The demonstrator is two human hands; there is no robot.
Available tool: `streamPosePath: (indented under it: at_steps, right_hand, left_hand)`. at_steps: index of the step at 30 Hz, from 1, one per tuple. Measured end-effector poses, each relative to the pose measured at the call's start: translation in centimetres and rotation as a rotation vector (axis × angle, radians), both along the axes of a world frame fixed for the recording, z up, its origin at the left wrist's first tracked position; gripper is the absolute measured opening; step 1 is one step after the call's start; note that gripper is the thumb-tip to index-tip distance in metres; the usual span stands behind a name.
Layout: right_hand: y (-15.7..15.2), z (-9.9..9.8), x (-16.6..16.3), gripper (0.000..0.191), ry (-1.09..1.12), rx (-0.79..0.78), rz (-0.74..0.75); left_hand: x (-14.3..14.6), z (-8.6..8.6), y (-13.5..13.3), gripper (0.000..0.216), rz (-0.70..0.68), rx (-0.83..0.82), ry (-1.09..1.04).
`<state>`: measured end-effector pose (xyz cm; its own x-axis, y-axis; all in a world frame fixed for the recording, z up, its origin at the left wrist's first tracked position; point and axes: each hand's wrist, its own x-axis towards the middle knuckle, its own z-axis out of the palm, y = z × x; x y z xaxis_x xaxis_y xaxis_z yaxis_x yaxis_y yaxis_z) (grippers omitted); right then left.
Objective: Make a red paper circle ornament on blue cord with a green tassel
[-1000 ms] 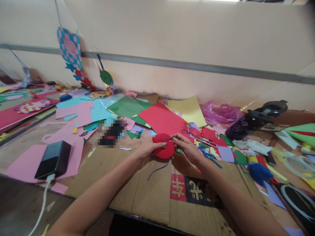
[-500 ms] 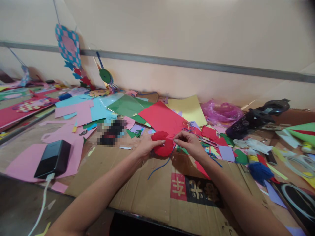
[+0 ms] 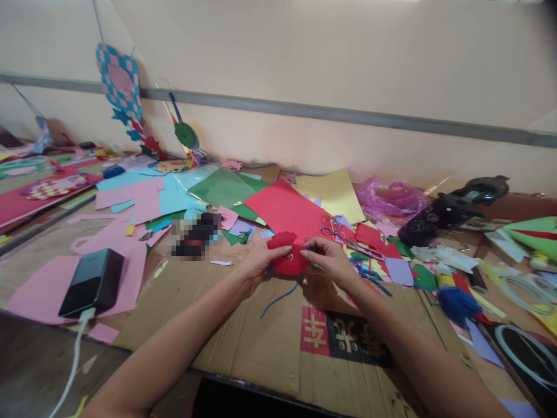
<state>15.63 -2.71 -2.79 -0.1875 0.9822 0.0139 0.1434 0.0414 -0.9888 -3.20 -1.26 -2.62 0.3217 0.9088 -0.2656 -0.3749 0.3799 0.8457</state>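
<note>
Both my hands meet over a flat brown cardboard sheet (image 3: 261, 325). My left hand (image 3: 261, 259) grips the left side of a red scalloped paper piece (image 3: 288, 261), thumb on top. My right hand (image 3: 328, 260) pinches the piece's right edge together with a blue string (image 3: 278, 297). The string hangs below the red piece and trails across the cardboard toward me. Both hands are closed.
Coloured paper sheets cover the table: red (image 3: 285, 209), yellow (image 3: 333, 194), green (image 3: 221, 188), pink (image 3: 130, 200). A black power bank (image 3: 92, 283) with a white cable lies left. A black tool (image 3: 448, 210), blue yarn tassel (image 3: 456, 303) and tape rolls (image 3: 528, 354) sit right. Paper crafts (image 3: 122, 87) lean on the wall.
My right hand drew back toward the red piece after lifting slightly, and the piece now looks folded and narrower between my hands. The string hangs much as before.
</note>
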Motion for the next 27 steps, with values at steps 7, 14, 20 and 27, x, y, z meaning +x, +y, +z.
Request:
streamPosePath:
  at_steps: [7, 14, 20, 27]
  right_hand:
    - [-0.19, 0.26, 0.0, 0.029, 0.039, 0.019, -0.066]
    - [-0.2, 0.14, 0.0, 0.026, 0.056, 0.023, -0.06]
    - [-0.18, 0.31, -0.01, 0.025, 0.073, 0.028, -0.055]
    - [-0.32, 0.51, -0.07, 0.024, 0.065, 0.042, -0.073]
  left_hand:
    - [0.04, -0.3, 0.3, 0.043, 0.036, 0.005, -0.026]
    - [-0.04, 0.01, 0.13, 0.055, 0.006, 0.023, 0.017]
    - [-0.08, 0.37, -0.03, 0.058, -0.031, 0.013, 0.042]
    - [0.19, 0.41, 0.1, 0.043, 0.013, 0.004, -0.065]
